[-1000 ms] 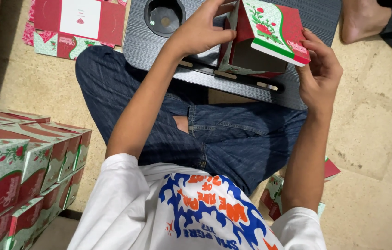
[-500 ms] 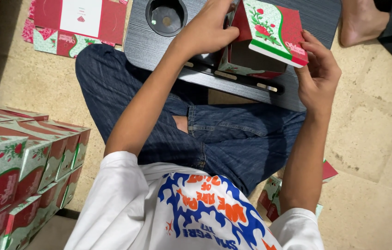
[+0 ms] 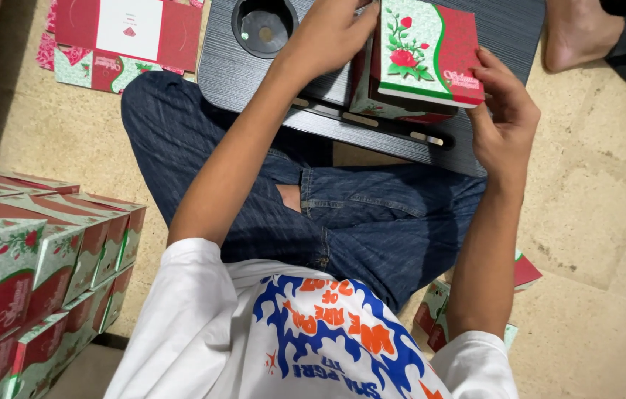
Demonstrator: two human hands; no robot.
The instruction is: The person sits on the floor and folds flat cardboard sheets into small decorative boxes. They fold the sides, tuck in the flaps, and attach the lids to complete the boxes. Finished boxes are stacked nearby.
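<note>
Left hand [image 3: 327, 33] is curled over the box's [image 3: 423, 55] left edge, fingers pressed down on it; compared with a second ago I see it has drawn in closer to the box, and the box has tipped so its printed green-and-red face now shows more squarely. I judge the folding is near closed. Right hand [image 3: 505, 122] pinches the box's right red corner, thumb on top. Box sits on the tray [image 3: 490, 29], right of the tray's round cup well [image 3: 262, 29]. Its long axis runs left to right across the tray, rose face upward. Finished boxes [image 3: 25, 273] are stacked well left of the tray; a flat blank [image 3: 121, 37] lies beside it.
</note>
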